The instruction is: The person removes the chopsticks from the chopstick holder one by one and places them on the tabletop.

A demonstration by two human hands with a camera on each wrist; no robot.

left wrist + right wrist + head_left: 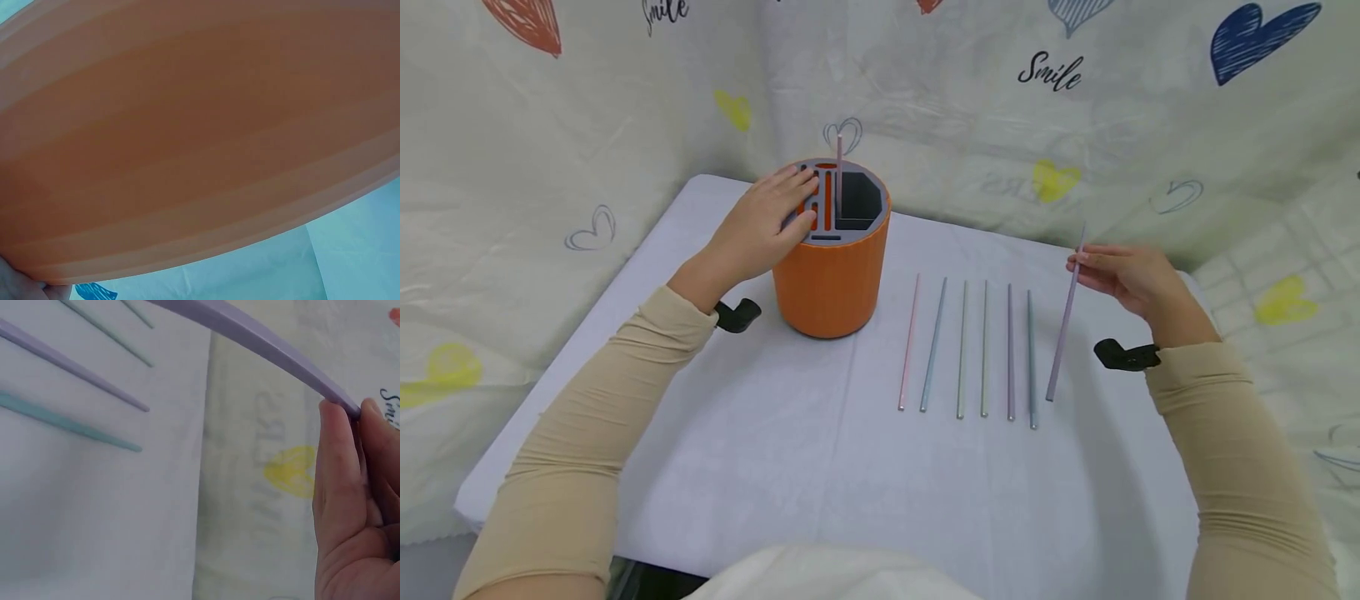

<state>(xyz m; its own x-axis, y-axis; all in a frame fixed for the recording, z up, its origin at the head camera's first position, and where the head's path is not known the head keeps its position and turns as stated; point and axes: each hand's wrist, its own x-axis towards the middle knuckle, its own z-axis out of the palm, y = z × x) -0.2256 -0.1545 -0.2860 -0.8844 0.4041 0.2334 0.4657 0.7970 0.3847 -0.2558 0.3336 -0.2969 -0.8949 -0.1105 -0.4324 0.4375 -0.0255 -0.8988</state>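
An orange round utensil holder (827, 292) with a grey slotted top stands at the back of the table; its orange wall (200, 144) fills most of the left wrist view. My left hand (767, 217) rests on the left of that top, fingers stretched over the slots. One pinkish chopstick (839, 162) stands upright in the holder, beside the large dark compartment. On the right, my right hand (1131, 279) pinches a purple chopstick (1063, 333) near its thin upper end. Thumb and fingertips meet on the chopstick (250, 340) in the right wrist view.
Several chopsticks lie in a row between the holder and my right hand, among them a pink one (909, 342), a green one (962, 350) and a blue one (1032, 358). The white-covered table (790, 467) ends behind at a printed cloth (955, 117).
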